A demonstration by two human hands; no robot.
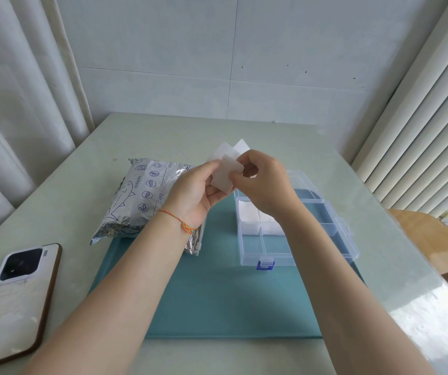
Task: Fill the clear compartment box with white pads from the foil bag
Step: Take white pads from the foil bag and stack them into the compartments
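Both hands are raised over the table's middle with a fanned bunch of white pads (224,173) between them. My left hand (194,192) grips the bunch from the left and below. My right hand (262,182) pinches the front pad's right edge. Under my right hand the clear compartment box (298,247) lies open on the teal mat (217,299), its lid folded back. White pads (249,216) fill its far-left compartments; the near and right compartments show only the mat. The foil bag (141,196), printed with dark icons, lies left of the box, partly behind my left wrist.
A phone (14,299) lies face down at the table's near left edge. The pale table (366,266) ends at a tiled wall behind. Curtains hang at the left, blinds at the right. A wooden surface (431,239) stands beyond the table's right edge.
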